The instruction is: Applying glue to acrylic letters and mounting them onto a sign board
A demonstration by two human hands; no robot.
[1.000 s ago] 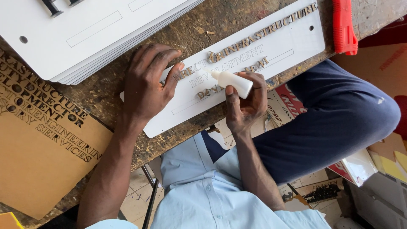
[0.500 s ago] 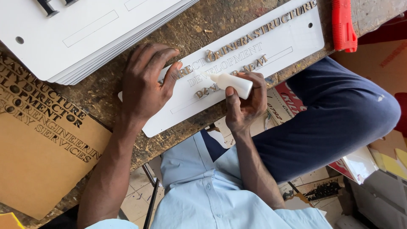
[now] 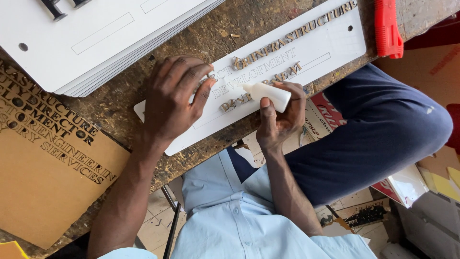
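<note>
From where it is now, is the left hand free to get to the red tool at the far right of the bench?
Probably not easily. The left hand lies flat on the white sign plate, and the right hand with its glue bottle sits between it and the red tool.

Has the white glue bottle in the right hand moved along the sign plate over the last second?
No. The white glue bottle keeps its place on the white sign plate, nozzle at the same lower row of letters, in the right hand.

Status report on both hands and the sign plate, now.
Left hand flat on white sign plate, pinning it. Right hand grips white glue bottle, nozzle at the lettering. Red tool lies off to the side, nothing blocking.
</note>
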